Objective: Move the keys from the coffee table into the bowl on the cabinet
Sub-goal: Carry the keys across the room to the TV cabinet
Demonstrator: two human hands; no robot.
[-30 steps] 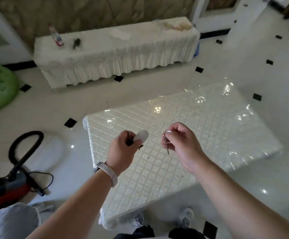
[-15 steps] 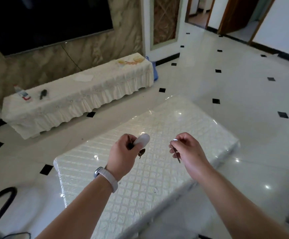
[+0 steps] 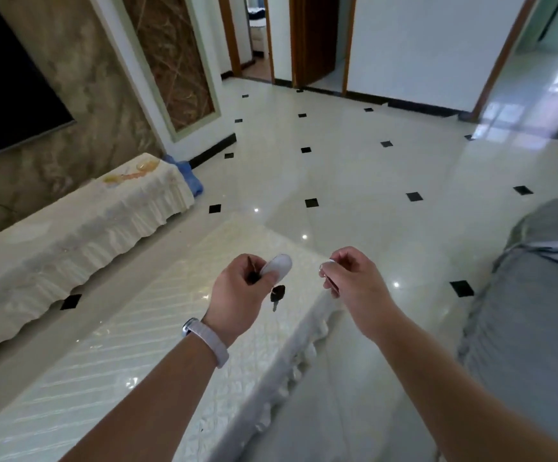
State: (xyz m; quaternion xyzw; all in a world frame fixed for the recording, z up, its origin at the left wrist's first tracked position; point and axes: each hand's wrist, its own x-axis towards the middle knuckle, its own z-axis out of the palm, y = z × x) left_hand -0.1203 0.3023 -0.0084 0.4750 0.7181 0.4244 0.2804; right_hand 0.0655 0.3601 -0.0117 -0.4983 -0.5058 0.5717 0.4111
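My left hand (image 3: 241, 295) grips a bunch of keys with a white oval fob (image 3: 277, 266); a black-headed key (image 3: 277, 296) dangles below it. My right hand (image 3: 354, 278) pinches a second small key on a ring (image 3: 329, 276). Both hands hover above the far right end of the coffee table (image 3: 157, 345), which wears a white quilted cover under clear plastic. A small glass bowl (image 3: 145, 166) stands at the far end of the long low cabinet (image 3: 70, 228), draped in a cream cloth, to the upper left of my hands.
A dark TV screen (image 3: 4, 105) hangs on the marble wall above the cabinet. A grey sofa (image 3: 531, 311) fills the right edge. Glossy white tiled floor (image 3: 354, 168) stretches ahead towards open doorways. A blue object (image 3: 189, 175) lies beside the cabinet's end.
My view has swung right and upward, off the table's middle towards the doorways. Both hands have kept hold of their keys and stayed at a like spacing.
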